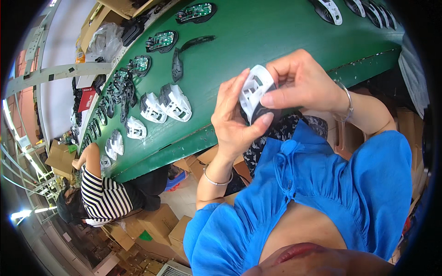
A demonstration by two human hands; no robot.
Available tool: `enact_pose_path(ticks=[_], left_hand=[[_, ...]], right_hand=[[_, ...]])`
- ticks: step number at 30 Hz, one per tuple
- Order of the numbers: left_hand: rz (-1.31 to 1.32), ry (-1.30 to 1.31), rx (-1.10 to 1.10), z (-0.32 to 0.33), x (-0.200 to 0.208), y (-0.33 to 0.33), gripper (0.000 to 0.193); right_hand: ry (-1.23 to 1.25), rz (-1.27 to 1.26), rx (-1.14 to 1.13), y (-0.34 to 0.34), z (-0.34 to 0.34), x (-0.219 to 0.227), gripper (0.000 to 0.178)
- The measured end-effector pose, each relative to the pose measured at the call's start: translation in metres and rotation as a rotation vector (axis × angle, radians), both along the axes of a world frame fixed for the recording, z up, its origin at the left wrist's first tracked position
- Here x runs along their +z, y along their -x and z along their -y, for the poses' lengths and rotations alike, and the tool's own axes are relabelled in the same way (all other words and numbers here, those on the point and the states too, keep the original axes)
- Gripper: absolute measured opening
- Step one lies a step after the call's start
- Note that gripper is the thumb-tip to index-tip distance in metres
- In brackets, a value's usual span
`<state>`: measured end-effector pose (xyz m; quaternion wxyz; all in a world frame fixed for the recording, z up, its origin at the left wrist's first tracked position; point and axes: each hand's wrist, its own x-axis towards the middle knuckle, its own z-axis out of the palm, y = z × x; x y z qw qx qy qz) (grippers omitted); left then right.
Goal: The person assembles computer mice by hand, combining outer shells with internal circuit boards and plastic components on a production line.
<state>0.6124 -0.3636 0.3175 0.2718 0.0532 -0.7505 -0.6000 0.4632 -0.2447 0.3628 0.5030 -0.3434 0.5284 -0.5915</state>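
Above the table's near edge I hold a white and black computer mouse shell, its white ribbed inside partly facing up. My left hand is wrapped round its left side and lower end, thumb against the black part. On the other side my right hand grips its upper right edge, thumb pressing on the black side piece. Fingers of both hands cover part of the shell. To the left on the green table lie white mouse shells and a curved black plastic strip.
Black mouse bases with green circuit boards lie along the table's far left. More white and black shells sit at the far right. A person in a striped top works farther left. Cardboard boxes stand on the floor below.
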Motion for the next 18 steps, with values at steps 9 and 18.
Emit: enact_pose_path(ticks=[9, 18], left_hand=[[0.466, 0.153, -0.034, 0.053, -0.004, 0.024, 0.074], [0.735, 0.309, -0.329, 0.081, -0.004, 0.051, 0.059]], right_hand=[[-0.297, 0.026, -0.164, 0.034, 0.005, -0.020, 0.032], [-0.311, -0.593, 0.140, 0.062, 0.024, -0.029, 0.061]])
